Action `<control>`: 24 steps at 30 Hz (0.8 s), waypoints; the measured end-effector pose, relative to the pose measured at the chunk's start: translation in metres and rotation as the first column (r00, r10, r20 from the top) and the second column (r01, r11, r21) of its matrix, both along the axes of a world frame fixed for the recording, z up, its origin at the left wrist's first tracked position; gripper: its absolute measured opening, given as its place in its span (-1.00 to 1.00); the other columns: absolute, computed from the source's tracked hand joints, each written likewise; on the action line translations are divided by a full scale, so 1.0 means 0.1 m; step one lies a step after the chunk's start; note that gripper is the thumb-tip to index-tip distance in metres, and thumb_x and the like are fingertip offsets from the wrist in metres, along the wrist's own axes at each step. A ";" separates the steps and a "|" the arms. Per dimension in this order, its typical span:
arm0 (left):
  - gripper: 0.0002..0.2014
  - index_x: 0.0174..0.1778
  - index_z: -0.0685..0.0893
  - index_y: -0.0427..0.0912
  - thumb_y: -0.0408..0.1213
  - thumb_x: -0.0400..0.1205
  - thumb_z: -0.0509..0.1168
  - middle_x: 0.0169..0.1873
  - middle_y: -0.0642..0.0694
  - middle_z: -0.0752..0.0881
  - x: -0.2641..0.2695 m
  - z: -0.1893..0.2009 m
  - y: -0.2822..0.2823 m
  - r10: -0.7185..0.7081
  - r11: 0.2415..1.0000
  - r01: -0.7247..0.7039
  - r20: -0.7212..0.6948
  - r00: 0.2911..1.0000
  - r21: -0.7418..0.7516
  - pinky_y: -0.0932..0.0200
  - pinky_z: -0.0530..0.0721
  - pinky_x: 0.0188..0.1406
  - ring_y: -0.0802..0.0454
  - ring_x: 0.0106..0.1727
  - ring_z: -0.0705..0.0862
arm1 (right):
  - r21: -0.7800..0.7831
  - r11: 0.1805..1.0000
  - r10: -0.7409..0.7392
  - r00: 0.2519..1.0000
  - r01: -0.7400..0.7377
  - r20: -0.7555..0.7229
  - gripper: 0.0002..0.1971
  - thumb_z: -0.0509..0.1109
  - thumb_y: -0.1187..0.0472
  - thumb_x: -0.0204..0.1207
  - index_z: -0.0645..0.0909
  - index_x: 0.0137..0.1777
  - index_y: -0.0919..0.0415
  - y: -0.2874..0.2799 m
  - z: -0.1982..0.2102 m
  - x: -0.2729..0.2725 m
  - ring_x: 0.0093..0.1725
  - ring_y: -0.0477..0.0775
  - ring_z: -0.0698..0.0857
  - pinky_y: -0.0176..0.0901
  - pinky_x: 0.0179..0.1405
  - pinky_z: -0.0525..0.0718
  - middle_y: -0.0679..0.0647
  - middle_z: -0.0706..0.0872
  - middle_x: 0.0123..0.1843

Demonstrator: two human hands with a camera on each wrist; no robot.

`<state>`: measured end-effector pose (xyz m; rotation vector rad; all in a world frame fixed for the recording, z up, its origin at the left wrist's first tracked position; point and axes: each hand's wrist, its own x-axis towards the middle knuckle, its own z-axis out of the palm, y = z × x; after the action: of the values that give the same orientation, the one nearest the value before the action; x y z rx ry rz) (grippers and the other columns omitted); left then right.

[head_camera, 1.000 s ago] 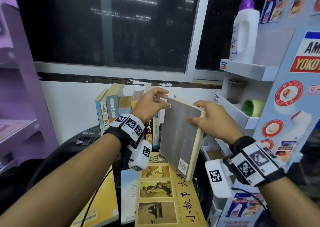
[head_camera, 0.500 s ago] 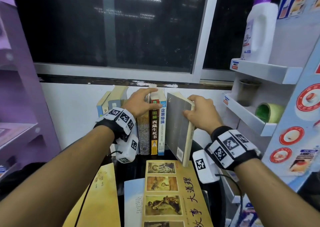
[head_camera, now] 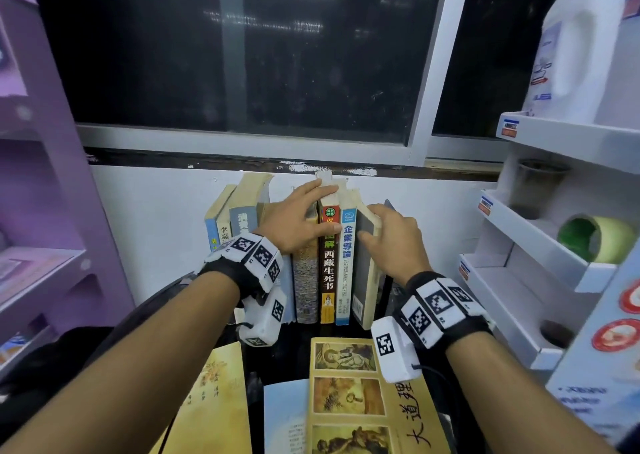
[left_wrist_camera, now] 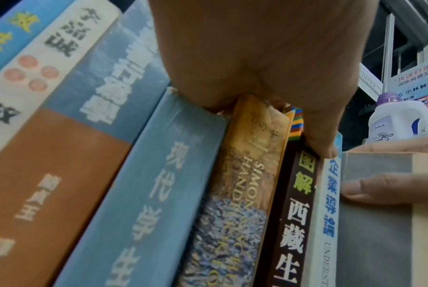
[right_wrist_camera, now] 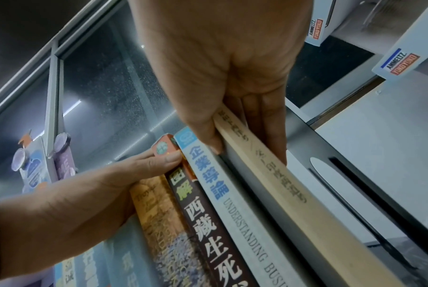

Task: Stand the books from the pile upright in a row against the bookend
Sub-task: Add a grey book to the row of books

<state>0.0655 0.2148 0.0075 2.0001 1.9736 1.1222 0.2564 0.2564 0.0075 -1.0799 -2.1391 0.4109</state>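
Left hand: the left hand [head_camera: 294,223] lies over the tops of the standing row [head_camera: 304,263], fingers long and nearly straight, thumb on the spine of the dark brown book [head_camera: 328,266]; it steadies, it does not grip
Right hand: the right hand [head_camera: 391,242] pinches the grey book [head_camera: 363,266] at its top, thumb on the grey cover, fingers down the far side by the pale spine [right_wrist_camera: 269,174]
Grey book: upright, just right of the left thumb, touching the white-and-blue book [head_camera: 346,263]
Bookend: the dark upright plate [right_wrist_camera: 350,190] just beyond the right fingers looks like it; I cannot be sure
Pile: the yellow picture book [head_camera: 360,394] and others lie flat beneath the wrists
Step in hand: seating the grey book, by my reading
Doing it well: push it leftward so no gap stays; keep the left palm on the row so nothing tips; square the foot before letting go; slip the right fingers out upward, not sideways
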 end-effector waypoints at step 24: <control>-0.20 0.62 0.25 0.22 0.17 0.47 0.44 0.67 0.09 0.18 0.03 -0.04 -0.04 0.033 0.999 -0.029 -0.101 0.994 0.037 -0.16 0.35 0.57 0.05 0.64 0.24 | -0.420 0.872 0.311 0.947 -0.251 0.080 0.04 0.56 0.52 0.35 0.05 0.64 -0.14 0.07 -0.37 0.16 -0.02 -0.08 0.67 -0.10 -0.25 0.83 -0.24 0.58 -0.05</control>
<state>0.0689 0.2112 0.0037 2.0906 2.0538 1.0898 0.2721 0.2629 -0.0291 -1.0396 -2.4175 0.9783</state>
